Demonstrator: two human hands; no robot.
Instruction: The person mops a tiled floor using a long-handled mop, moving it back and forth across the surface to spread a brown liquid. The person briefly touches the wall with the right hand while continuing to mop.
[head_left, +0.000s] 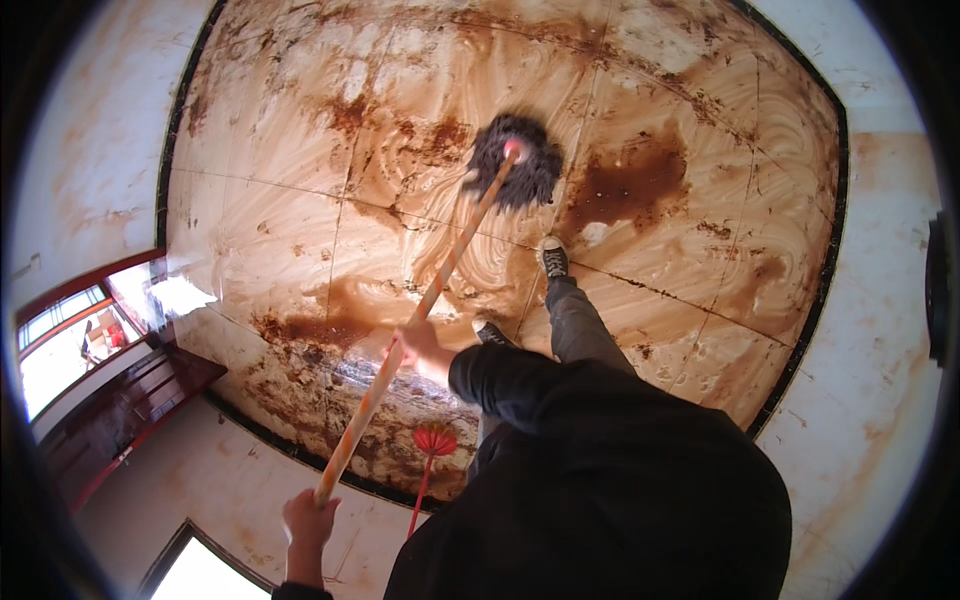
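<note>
A long mop handle with spiral orange and pale stripes runs diagonally across the view. My left hand is wrapped around its upper end. Farther down the shaft, my right hand grips it, with the right arm reaching across my body. At the far end a dark shaggy mop head with a red and white socket lies on the wet tiled floor; the socket and strands look slightly blurred. Curved streaks in thin brown mud surround the mop head.
A dark brown puddle lies right of the mop head. My sneakers stand on the muddy tiles. Behind them is a red broom near the wall. A dark red door borders a bright opening at left. Black skirting edges stained white walls.
</note>
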